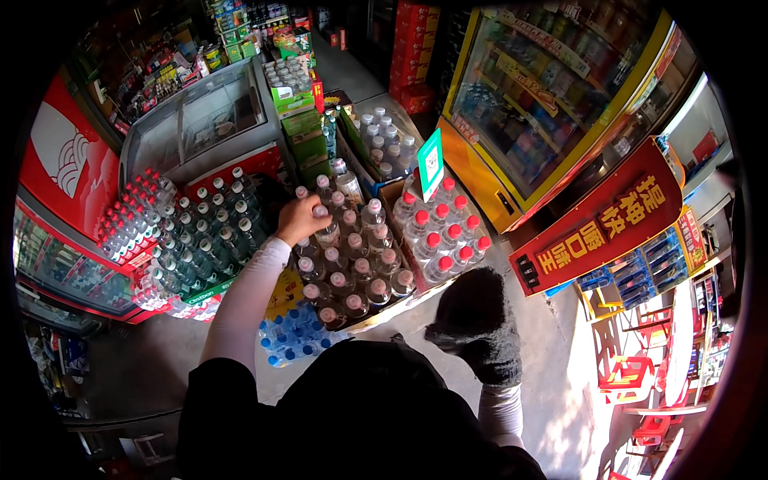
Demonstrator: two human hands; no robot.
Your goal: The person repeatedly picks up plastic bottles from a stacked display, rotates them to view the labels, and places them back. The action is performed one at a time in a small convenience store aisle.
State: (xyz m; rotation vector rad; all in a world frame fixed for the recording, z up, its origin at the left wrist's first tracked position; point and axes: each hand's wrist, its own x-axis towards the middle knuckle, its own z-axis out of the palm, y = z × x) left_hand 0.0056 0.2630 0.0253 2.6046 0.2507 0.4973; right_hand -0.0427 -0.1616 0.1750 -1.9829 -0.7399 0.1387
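My left hand (299, 222) reaches over a box of clear bottles with pale pink caps (338, 279). Its fingers are closed around the top of one such bottle (326, 234) near the box's far left side. My right hand is covered by a fuzzy black cloth or mitt (480, 328), so its fingers are hidden; it hangs near the stand's front edge. Beyond it, clear bottles with red caps (454, 232) stand in a neighbouring box, with a green-and-white code sign (430, 164) rising among them.
Dark-capped green bottles (210, 226) and red-capped bottles (132, 212) stand at the left. Blue-capped bottles (296, 334) sit low in front. A chest freezer (180, 100) stands behind, a yellow-framed fridge (480, 180) to the right. Red stools (628, 376) are farther right.
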